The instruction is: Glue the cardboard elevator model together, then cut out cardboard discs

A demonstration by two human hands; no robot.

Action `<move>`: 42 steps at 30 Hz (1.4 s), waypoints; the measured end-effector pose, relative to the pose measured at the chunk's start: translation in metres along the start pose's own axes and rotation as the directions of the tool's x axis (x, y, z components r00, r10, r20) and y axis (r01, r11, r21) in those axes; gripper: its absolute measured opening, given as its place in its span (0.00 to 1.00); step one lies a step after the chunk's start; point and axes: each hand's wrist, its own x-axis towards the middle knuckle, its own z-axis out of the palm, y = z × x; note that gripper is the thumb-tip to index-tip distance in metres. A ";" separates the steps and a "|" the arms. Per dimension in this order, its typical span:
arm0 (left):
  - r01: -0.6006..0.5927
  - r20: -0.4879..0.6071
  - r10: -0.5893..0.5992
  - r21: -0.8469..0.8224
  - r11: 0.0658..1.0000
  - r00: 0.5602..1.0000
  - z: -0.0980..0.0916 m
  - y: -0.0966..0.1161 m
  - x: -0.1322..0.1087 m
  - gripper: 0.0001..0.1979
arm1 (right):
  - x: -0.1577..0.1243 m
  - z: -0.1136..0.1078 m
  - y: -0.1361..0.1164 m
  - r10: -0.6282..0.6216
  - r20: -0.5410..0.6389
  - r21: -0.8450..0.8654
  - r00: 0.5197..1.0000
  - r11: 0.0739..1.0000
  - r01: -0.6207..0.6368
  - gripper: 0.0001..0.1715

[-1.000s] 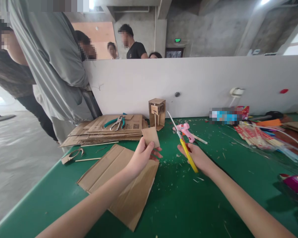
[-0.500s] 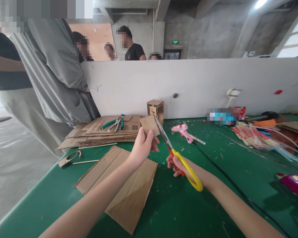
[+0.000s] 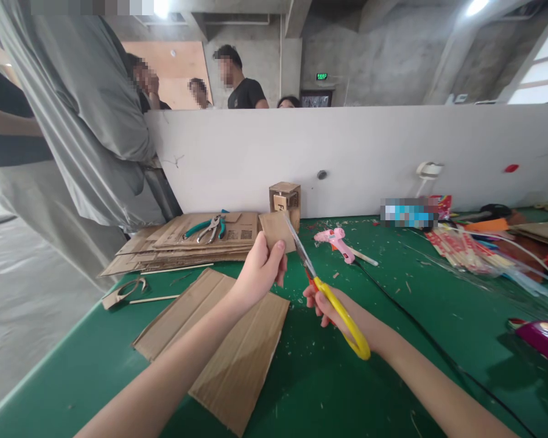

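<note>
Near: large cardboard sheet [image 3: 246, 356] on green table [image 3: 324, 395] | right hand [image 3: 342, 304]: fingers curled round yellow-handled scissors [image 3: 322, 287], blades at right edge of small cardboard piece [image 3: 276, 230] | left hand [image 3: 259, 266]: thumb and fingers pinching that piece above table | beyond: pink glue gun [image 3: 335, 235], then cardboard box [image 3: 287, 187] near white panel [image 3: 374, 152]

We see a green counter [image 3: 329, 389] strewn with pale scraps [image 3: 335, 275]. Directly on it we have a flat cardboard sheet [image 3: 249, 359], a cardboard stack [image 3: 189, 244] behind that, a cardboard loop [image 3: 114, 299] and a thin stick [image 3: 155, 298] to the left, a pink glue gun [image 3: 337, 237] beside a black cord [image 3: 415, 323], and a purple object [image 3: 543, 339] far right.
</note>
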 end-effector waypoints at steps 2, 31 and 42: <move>-0.012 0.001 0.012 -0.004 1.000 1.000 0.001 -0.001 -0.001 0.11 | 0.000 0.001 -0.002 -0.027 -0.021 -0.062 0.999 0.998 0.026 0.32; 0.033 0.073 -0.028 -0.066 0.997 0.997 0.006 0.004 -0.012 0.13 | -0.008 0.011 -0.034 -0.170 -0.108 -0.396 0.980 0.911 0.114 0.28; 0.069 0.186 -0.059 -0.047 0.997 0.981 -0.005 0.005 -0.008 0.12 | -0.008 0.007 -0.026 -0.205 -0.055 -0.368 0.977 0.914 0.171 0.27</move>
